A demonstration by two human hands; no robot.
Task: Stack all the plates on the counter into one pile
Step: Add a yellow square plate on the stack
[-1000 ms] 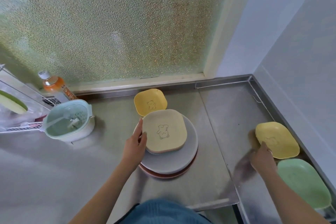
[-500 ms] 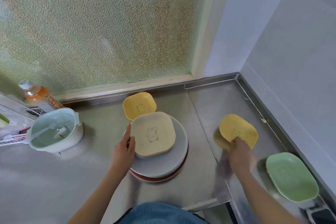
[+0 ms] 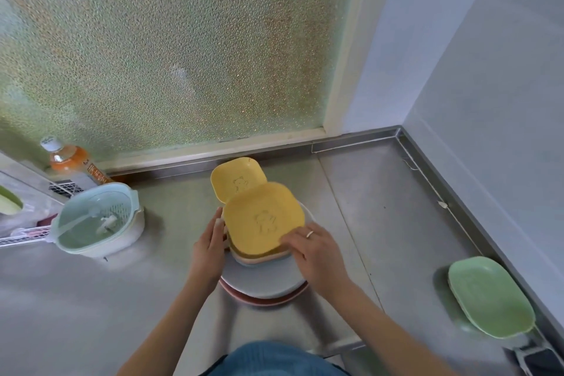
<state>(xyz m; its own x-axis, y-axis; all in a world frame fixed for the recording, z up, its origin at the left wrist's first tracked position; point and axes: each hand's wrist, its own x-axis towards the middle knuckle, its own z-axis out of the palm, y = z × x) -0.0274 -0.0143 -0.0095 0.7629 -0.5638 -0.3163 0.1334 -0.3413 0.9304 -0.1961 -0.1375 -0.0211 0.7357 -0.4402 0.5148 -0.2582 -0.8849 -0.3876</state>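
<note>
Steel counter [image 3: 381,207], right hand [image 3: 314,253] pinching yellow plate [image 3: 262,218] – pile [image 3: 262,284] half hidden, left hand [image 3: 210,249] flat.

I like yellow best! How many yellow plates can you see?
2. One yellow plate tops the pile, under the right hand. The other yellow plate sits behind the pile, near the window. More may hide inside the pile.

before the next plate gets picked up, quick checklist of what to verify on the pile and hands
1. Yellow plate seated flat on pile: cannot tell, near edge looks raised.
2. Right hand clear of it: not ok, fingers on its rim.
3. Left hand steadying pile: ok.
4. Grey plate base centred: ok.
5. Small yellow plate stacked: not ok, behind pile.
6. Green plate stacked: not ok, far right.
</note>
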